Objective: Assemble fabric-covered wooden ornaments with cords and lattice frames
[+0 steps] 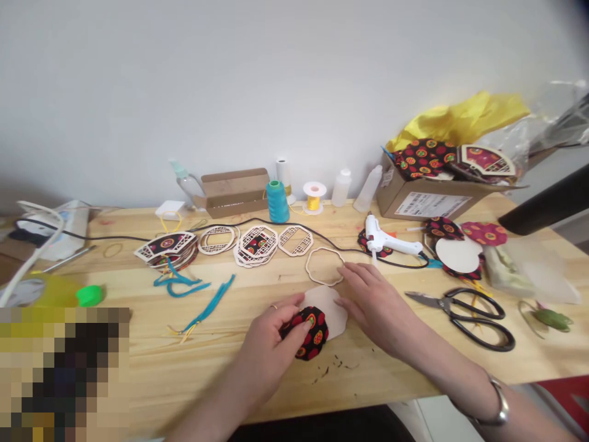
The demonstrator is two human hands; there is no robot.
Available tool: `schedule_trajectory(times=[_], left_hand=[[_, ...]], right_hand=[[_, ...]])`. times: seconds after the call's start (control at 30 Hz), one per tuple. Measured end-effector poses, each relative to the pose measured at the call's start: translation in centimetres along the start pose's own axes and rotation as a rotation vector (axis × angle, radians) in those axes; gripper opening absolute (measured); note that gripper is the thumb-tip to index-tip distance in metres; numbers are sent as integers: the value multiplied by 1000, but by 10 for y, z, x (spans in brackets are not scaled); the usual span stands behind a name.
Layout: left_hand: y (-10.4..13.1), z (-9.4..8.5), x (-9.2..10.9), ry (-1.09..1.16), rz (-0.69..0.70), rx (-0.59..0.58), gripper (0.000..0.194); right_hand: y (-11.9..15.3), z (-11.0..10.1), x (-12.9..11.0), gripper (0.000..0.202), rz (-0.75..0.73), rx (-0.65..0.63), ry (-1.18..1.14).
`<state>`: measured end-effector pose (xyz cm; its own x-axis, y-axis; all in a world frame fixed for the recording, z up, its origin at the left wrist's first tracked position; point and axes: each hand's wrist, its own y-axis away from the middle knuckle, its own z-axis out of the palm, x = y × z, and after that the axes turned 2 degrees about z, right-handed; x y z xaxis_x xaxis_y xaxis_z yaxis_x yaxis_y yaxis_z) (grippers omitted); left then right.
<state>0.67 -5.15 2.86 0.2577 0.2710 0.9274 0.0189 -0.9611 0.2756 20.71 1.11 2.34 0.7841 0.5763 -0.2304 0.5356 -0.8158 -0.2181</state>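
Observation:
My left hand (271, 334) is closed on a black fabric piece (317, 334) with red and orange round motifs, its thumb lying on top. Partly beneath that fabric is a pale scalloped card (335, 310). My right hand (375, 301) is open, its thumb at the card's right edge. Its stretched fingertips reach the rim of a thin wavy-edged wooden ring (307, 264) lying flat on the table. Dark thread scraps (327, 370) are scattered just below the fabric.
Black-handled scissors (444, 304) and a white glue gun (391, 240) lie to the right. Lattice wooden frames (294, 240) and blue tassels (214, 304) are on the left. Teal thread (277, 202) stands behind. A full cardboard box (426, 196) sits back right. A black cable crosses the table.

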Motion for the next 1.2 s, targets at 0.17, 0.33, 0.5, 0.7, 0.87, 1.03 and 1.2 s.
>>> schedule_trajectory(times=[0.17,0.33,0.5,0.7,0.87,1.03,1.2], left_hand=[[-3,-3,-3,149,0,83,25],[-6,-4,-16,559,27,193,26],[-8,-4,-17,798,22,260,24],[-7,-5,-17,798,-11,222,21],[-2,-7,-21,700,-16,125,21],[2,-7,-20,468,-78,-77,23],[4,-7,-13,373,-71,-58,25]], right_hand=[[-22,9,1,42,60,-37,42],[-28,12,6,37,51,-20,6],[-31,14,11,41,106,-22,-71],[-37,16,11,54,347,-68,-224],[-42,11,5,33,393,-132,-81],[-54,5,-1,19,388,-236,95],[-60,-3,4,19,417,-261,45]])
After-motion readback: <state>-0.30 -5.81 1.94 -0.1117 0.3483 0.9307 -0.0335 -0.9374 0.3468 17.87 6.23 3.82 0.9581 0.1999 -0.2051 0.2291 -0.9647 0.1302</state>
